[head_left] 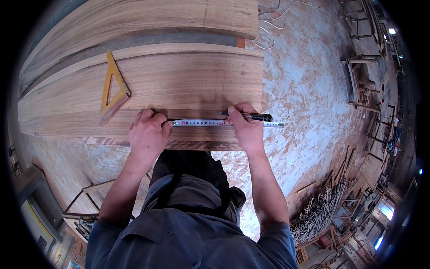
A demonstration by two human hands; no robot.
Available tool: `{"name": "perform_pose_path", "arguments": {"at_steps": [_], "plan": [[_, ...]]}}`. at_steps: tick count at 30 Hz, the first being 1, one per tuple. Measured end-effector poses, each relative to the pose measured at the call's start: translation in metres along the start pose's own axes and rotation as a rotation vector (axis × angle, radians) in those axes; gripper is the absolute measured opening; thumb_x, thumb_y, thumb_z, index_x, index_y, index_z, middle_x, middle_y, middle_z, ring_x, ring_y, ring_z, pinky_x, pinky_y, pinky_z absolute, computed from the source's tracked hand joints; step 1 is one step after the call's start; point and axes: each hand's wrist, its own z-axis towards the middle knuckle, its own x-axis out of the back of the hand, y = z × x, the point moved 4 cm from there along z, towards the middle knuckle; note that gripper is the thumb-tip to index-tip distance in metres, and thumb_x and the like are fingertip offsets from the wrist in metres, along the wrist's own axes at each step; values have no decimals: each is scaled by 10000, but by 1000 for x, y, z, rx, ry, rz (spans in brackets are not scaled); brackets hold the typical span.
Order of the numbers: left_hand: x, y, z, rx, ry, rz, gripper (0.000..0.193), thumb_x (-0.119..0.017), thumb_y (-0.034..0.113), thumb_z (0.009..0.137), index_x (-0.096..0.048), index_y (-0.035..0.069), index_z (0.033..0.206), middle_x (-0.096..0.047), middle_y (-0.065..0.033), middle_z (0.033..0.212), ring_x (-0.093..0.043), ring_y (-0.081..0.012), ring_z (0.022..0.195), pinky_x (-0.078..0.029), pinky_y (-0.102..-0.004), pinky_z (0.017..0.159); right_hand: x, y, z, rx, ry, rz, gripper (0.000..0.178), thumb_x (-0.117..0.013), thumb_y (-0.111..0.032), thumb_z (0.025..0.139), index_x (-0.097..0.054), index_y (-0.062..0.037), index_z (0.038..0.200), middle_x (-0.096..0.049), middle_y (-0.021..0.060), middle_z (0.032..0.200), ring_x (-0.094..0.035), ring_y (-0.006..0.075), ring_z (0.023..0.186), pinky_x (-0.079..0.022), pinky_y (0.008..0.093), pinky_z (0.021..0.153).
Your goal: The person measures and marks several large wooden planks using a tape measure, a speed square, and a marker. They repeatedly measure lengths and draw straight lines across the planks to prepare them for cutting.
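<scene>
Along the brown board runs a narrow, dark-marked white measuring tape.

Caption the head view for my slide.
Tape measure along a board, held by left hand; right hand grips a pen.

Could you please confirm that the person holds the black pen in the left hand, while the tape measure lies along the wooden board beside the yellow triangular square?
Not quite: the head view shows the black pen in the right hand. The tape measure does lie along the wooden board, with the yellow triangular square on its left part.
</scene>
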Motion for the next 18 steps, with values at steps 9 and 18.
{"name": "perform_pose_path", "arguments": {"at_steps": [9, 18], "plan": [[-3, -1, 0, -51, 62, 10, 166, -734, 255, 847, -725, 90, 835, -648, -104, 928, -648, -314, 969, -559, -462, 797, 3, 4, 2, -2, -11, -18, 109, -671, -79, 975, -647, 26, 965, -665, 67, 797, -650, 116, 717, -567, 265, 683], [-2, -1, -1, -46, 68, 13, 170, -733, 261, 848, -720, 92, 835, -647, -100, 942, -645, -309, 982, -558, -459, 804, -3, -4, -3, -2, -60, -260, 192, -752, -166, 906, -705, 21, 908, -677, 48, 740, -606, 102, 691, -484, 267, 642]]}}
